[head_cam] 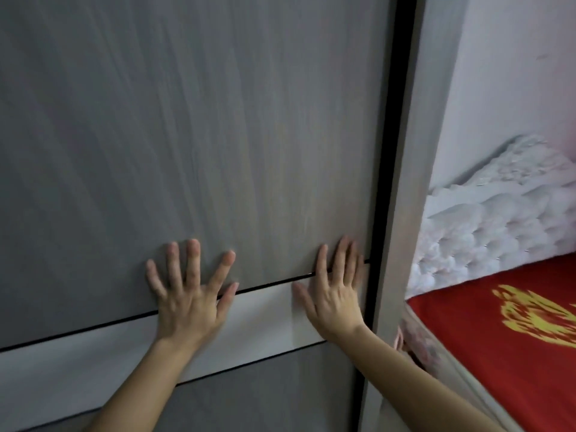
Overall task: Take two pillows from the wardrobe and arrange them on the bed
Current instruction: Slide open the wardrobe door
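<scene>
While your left hand (187, 294) lies flat on the grey wardrobe door (218, 120), fingers spread and holding nothing, your right hand (335, 294) presses open-palmed near the door's right edge, beside the dark gap (391, 151). Both grips are wide open across a pale band (78, 360). No pillows show. To the right lies the bed (498, 338), red-covered, with a white tufted headboard (498, 219).

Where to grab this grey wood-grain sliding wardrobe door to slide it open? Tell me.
The grey wood-grain sliding wardrobe door shows no handle, so probably press flat palms beside its right edge, at the white horizontal band, where the left hand and right hand lie, and push leftward.
</scene>
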